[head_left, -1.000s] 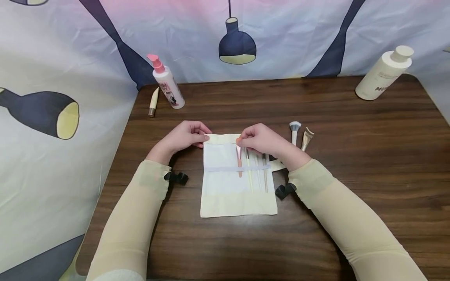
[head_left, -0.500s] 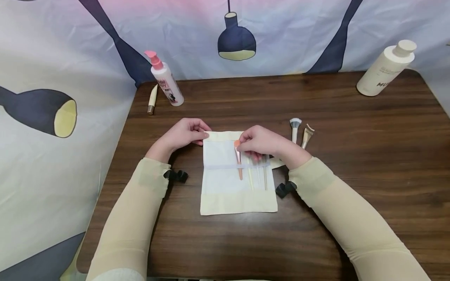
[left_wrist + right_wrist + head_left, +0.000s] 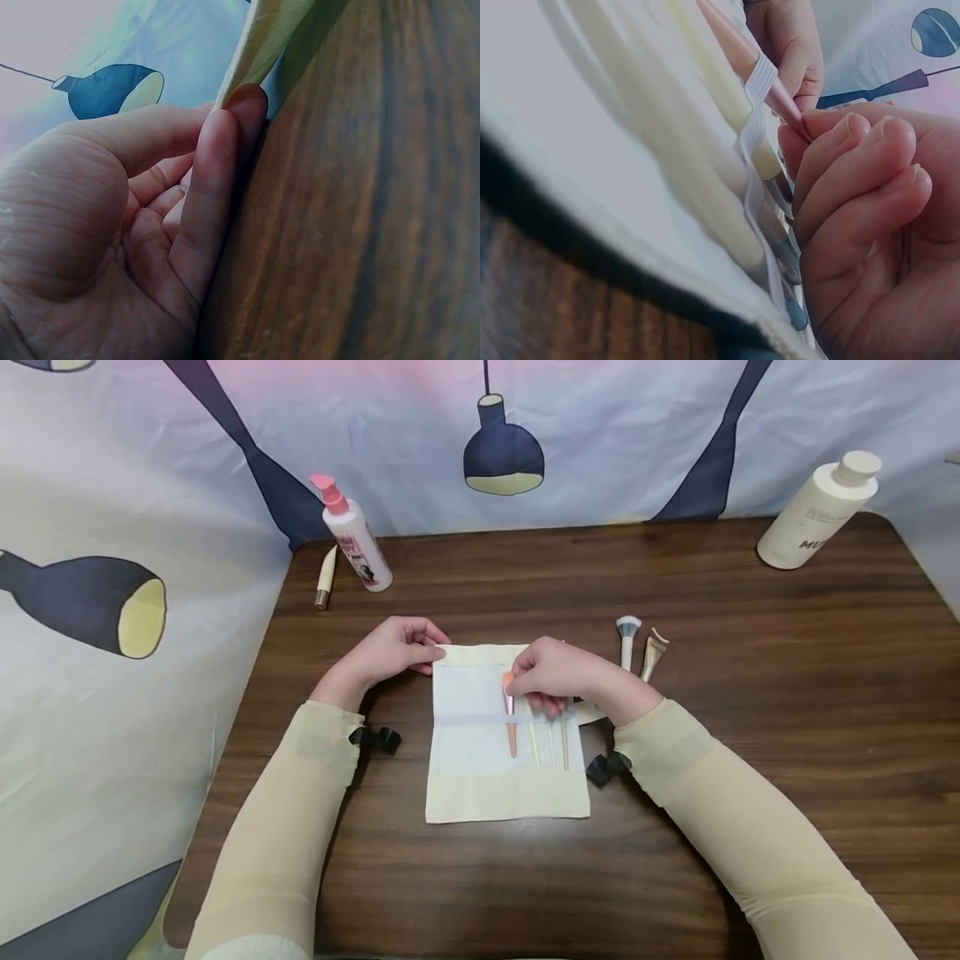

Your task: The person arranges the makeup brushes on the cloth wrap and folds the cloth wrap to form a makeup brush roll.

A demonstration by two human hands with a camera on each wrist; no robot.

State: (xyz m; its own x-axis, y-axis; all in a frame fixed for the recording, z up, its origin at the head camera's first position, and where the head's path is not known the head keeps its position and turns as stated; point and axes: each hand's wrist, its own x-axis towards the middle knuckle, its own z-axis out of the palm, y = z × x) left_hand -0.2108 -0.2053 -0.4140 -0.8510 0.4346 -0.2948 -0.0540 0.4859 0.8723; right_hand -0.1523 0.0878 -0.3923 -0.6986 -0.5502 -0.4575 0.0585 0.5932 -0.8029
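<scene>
A cream fabric brush roll (image 3: 468, 793) lies unfolded on the table. My left hand (image 3: 397, 652) pinches its far left corner between thumb and fingers; the left wrist view shows the cloth edge (image 3: 255, 56) raised there. With thumb and fingers my right hand (image 3: 558, 672) pinches an orange-pink makeup brush (image 3: 512, 739) near its bristle end. The brush's handle passes beneath the elastic band (image 3: 468, 719) and points toward me. To its right, several slim pale brushes (image 3: 697, 67) sit under the same band. My right hand hides their far ends.
Two loose brushes, one with white-grey bristles (image 3: 628, 628) and one with a curved top (image 3: 655, 652), lie right of the roll. A pink pump bottle (image 3: 358, 547) and a cream tube (image 3: 326, 578) are back left. A white bottle (image 3: 817, 518) stands back right.
The orange-pink brush has slid toward me under the elastic band, with my right hand moving along with it. My left hand keeps its hold on the corner.
</scene>
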